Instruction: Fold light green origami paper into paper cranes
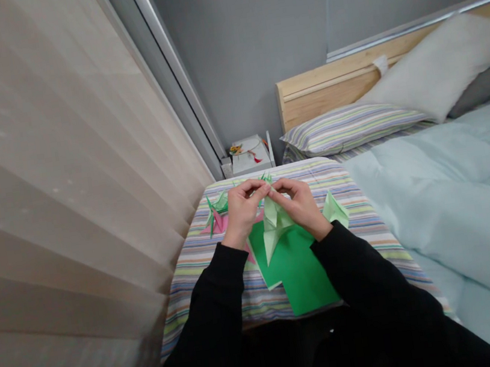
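Between my two hands is a pale green folded paper figure point(273, 228), its pointed end hanging down toward me. My left hand point(243, 208) pinches its upper tip from the left, fingers closed. From the right, my right hand point(300, 203) pinches the same tip, and the fingertips of both hands meet there. Below the figure lie dark green paper sheets point(307, 272), overlapping on the table. Green folded paper cranes point(218, 202) and pink folded paper point(219, 222) sit left of my left hand. Another light green folded paper piece point(334, 210) rests beyond my right wrist.
A striped cloth covers the small table point(202, 268). Pleated curtain point(69, 202) hangs close on the left. On the right is a bed with a pale blue quilt point(445, 179) and a striped pillow point(355, 125). A white stand point(250, 152) with small items stands behind the table.
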Tool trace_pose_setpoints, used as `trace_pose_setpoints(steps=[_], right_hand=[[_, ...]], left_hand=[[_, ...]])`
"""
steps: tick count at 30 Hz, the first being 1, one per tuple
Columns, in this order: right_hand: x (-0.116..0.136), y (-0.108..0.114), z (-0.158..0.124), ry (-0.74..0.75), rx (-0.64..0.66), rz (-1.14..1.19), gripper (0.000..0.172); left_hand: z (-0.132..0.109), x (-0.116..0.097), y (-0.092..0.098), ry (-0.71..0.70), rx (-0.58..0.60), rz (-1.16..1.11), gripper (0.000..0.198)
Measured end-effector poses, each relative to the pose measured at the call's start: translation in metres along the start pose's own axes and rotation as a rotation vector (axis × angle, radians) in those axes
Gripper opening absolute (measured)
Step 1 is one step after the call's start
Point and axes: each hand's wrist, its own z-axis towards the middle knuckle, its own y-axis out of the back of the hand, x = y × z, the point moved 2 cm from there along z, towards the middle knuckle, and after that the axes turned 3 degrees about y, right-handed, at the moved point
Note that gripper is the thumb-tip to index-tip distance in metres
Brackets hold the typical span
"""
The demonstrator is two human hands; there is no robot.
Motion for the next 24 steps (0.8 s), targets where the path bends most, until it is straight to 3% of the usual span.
trace_pose_setpoints(steps=[8,17,24], right_hand=[[0.003,0.001,0.000,0.001,-0.012,-0.013,0.029],[0.000,0.002,0.001,-0.012,-0.047,0.031,0.026],[-0.001,0.000,0.001,-0.015,0.003,0.022,0.024]], left_hand=[[0.001,-0.005,-0.005,0.009,-0.041,-0.001,0.016],[-0.001,-0.003,-0.007,0.001,0.011,0.001,0.011],[0.000,-0.013,-0.003,-0.040,-0.021,0.092,0.013]])
